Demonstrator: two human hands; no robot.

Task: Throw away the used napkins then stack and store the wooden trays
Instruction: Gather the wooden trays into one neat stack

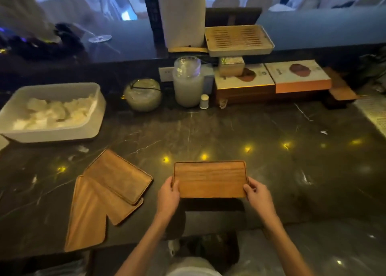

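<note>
Wooden, rectangular and rimmed, the tray (210, 178) sits low in the middle of the frame, held at its two short ends above the near edge of the dark marbled tabletop (271, 133). The left hand (168, 195) closes its grip on the tray's left end, thumb on top and fingers beneath; the right hand (258, 195) clamps the right end the same way. At lower left, three more wooden trays (104, 194) lie overlapping on the tabletop, the uppermost tilted across the other two. A white bin (92, 125) at the left edge holds crumpled white napkins (54, 113). Along the back, two printed boxes (271, 75) rest on a dark stack; their labels are too blurred to read. A slatted tray (239, 38) stands on the raised ledge at upper centre, beside a paper-towel roll (181, 14).
</note>
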